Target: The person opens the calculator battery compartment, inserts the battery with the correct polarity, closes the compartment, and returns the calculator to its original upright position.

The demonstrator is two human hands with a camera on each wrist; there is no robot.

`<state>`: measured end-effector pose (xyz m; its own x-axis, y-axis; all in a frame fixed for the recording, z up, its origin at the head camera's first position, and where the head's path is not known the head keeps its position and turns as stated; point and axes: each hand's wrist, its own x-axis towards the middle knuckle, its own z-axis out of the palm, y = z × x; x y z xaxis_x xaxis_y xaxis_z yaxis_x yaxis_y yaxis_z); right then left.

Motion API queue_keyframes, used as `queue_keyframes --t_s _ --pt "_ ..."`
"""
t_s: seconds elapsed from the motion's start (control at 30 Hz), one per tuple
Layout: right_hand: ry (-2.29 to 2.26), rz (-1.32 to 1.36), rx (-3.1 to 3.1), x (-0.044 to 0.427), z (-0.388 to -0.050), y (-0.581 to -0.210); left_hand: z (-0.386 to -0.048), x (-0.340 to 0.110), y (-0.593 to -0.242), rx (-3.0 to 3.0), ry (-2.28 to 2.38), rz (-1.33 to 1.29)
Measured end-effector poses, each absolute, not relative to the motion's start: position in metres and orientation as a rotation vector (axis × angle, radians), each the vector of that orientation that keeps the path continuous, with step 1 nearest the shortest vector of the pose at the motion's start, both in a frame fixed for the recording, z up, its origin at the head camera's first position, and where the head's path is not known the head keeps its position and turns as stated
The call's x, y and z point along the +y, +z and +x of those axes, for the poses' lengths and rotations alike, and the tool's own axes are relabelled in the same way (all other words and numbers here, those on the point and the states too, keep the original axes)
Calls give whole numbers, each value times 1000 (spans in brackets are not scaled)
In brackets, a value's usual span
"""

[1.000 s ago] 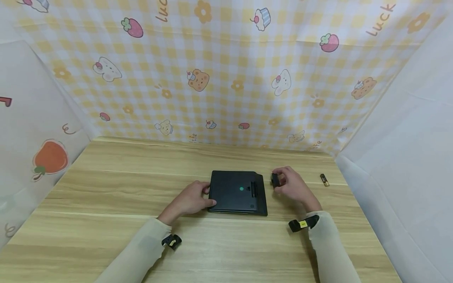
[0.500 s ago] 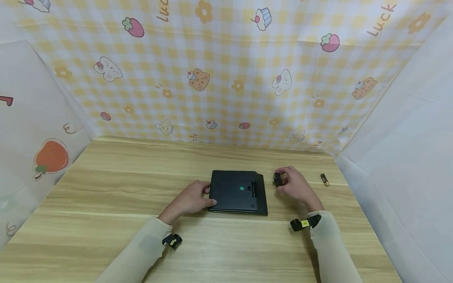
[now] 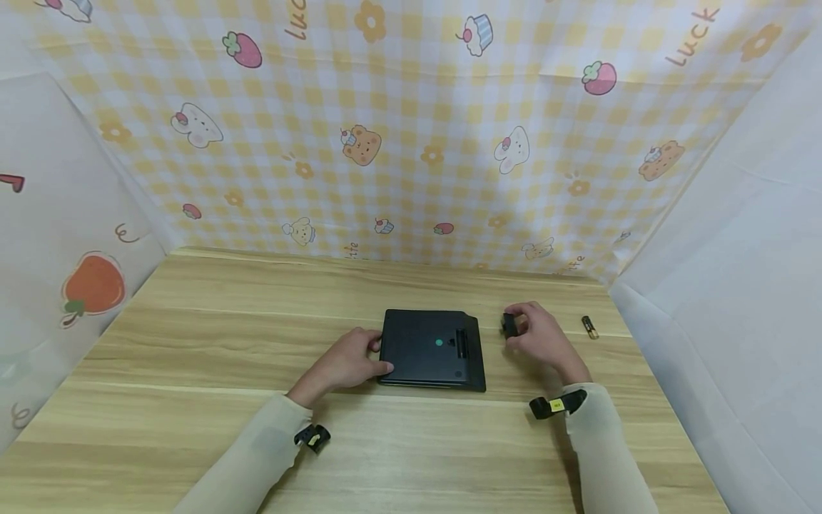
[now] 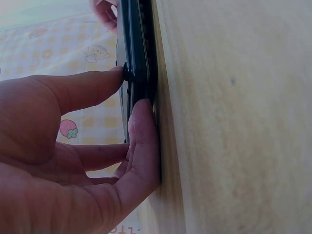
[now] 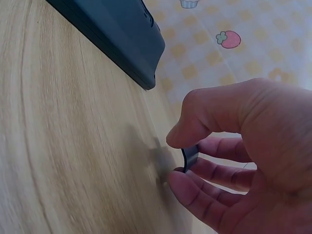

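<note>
A flat black calculator (image 3: pixel 411 343) lies face down on the wooden table, an uncovered battery slot (image 3: pixel 461 344) showing near its right end. My left hand (image 3: pixel 347 363) grips its left edge; in the left wrist view the thumb (image 4: pixel 92 87) presses the upper side while a finger lies along the lower edge. Right of the calculator, my right hand (image 3: pixel 541 335) pinches a small black battery cover (image 3: pixel 509 325) between thumb and fingers. The right wrist view shows that curved cover (image 5: pixel 191 157) close above the tabletop, partly hidden by the fingertips.
One small black-and-gold battery (image 3: pixel 589 328) lies to the right of my right hand, near the table's right edge. A yellow checked cloth (image 3: pixel 411 143) hangs behind the table (image 3: pixel 244 300), and white cloths (image 3: pixel 726 250) hang at both sides.
My right hand has drifted slightly to the right, away from the calculator, with the battery cover in its fingers. The left hand and the calculator have stayed in place.
</note>
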<state>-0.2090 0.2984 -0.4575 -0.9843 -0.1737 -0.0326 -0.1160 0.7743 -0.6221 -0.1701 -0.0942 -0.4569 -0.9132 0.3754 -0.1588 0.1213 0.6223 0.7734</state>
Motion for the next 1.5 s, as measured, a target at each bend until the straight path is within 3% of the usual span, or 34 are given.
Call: queue_keyframes --t_s 1.5 --pt "-927 -198 2874 309 -209 -459 -169 -94 -454 2530 1203 404"
